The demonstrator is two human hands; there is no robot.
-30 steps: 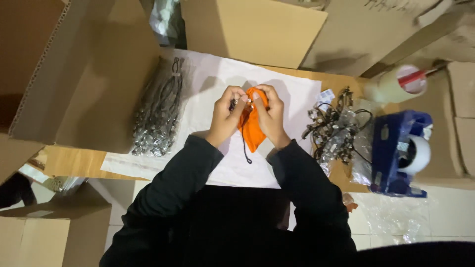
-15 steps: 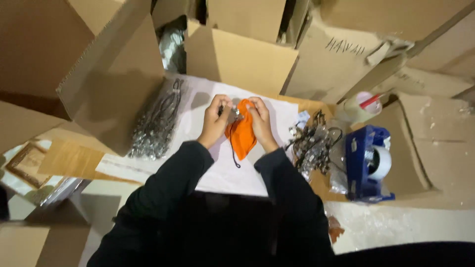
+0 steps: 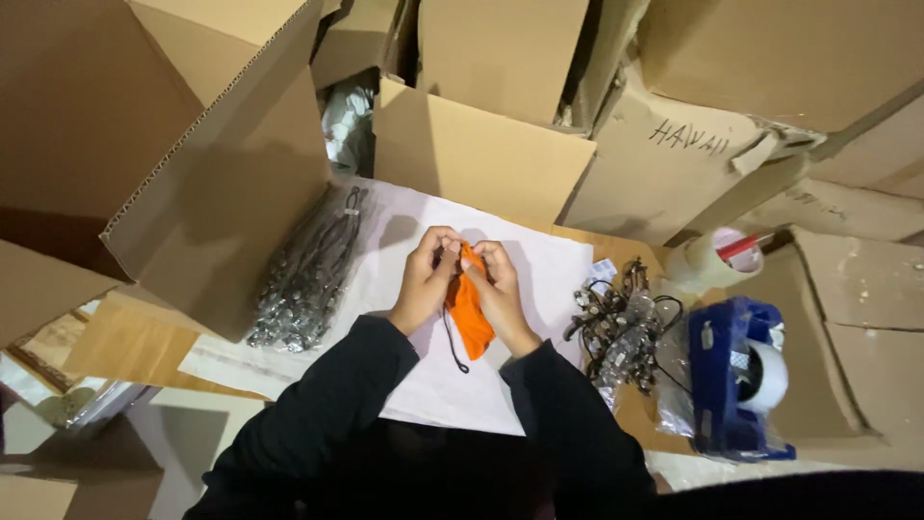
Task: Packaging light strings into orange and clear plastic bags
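Observation:
A small orange cloth pouch [image 3: 472, 316] with a black drawstring cord hangs between both hands above a white sheet [image 3: 539, 270] on the table. My left hand [image 3: 426, 279] pinches the pouch's top edge from the left. My right hand [image 3: 500, 284] pinches the same top edge from the right. The fingertips of both hands meet at the pouch's mouth. The cord dangles below toward my dark sleeves.
A clear bag of dark metal pieces [image 3: 308, 274] lies left of the sheet. A loose tangle of metal hardware [image 3: 616, 323] lies right of it. A blue tape dispenser [image 3: 736, 380] and a tape roll [image 3: 717, 258] stand at the right. Open cardboard boxes [image 3: 481, 154] crowd the back and sides.
The view has shifted, so the hands and table sit lower and more central. Both hands stay on the orange pouch's top edge, which hangs straighter.

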